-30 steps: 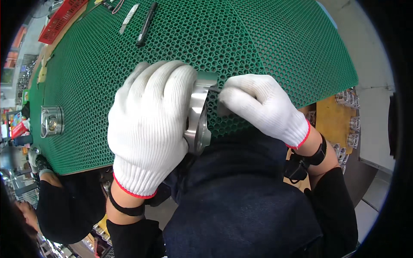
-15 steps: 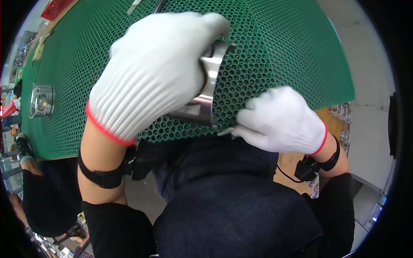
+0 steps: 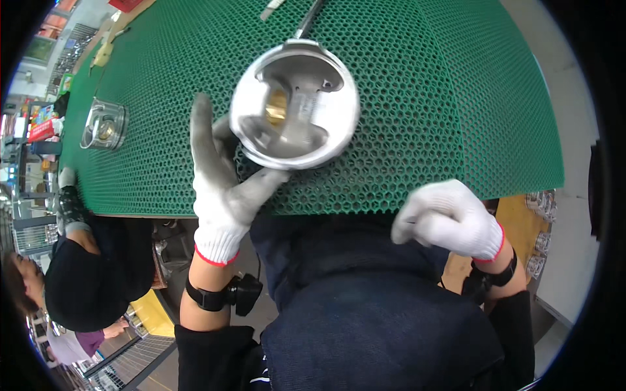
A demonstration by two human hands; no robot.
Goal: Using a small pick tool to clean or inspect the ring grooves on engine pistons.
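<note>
A metal engine piston [image 3: 306, 120] is tilted with its hollow underside toward me, above the green mat. A brass-coloured ring shows in its pin bore. My left hand [image 3: 222, 189], in a white glove greyed on the palm side, grips the piston at its lower left. The thumb presses near the lower rim; one finger points up beside it, and the others are partly hidden behind. My right hand [image 3: 450, 218], also gloved, is curled closed at the mat's near edge, apart from the piston. Whatever its fingertips hold, if anything, cannot be made out.
The green honeycomb mat [image 3: 404, 111] covers the table. Another piston [image 3: 104, 127] stands at its left. A dark rod-like tool [image 3: 309, 21] lies beyond the held piston. Several pistons [image 3: 542, 205] sit below the table's right edge. A person [image 3: 78, 300] is at the left.
My left hand has turned over, swinging the piston from side-on to underside toward me. My right hand has drawn back toward me and right; the small pale strip at its fingertips no longer shows.
</note>
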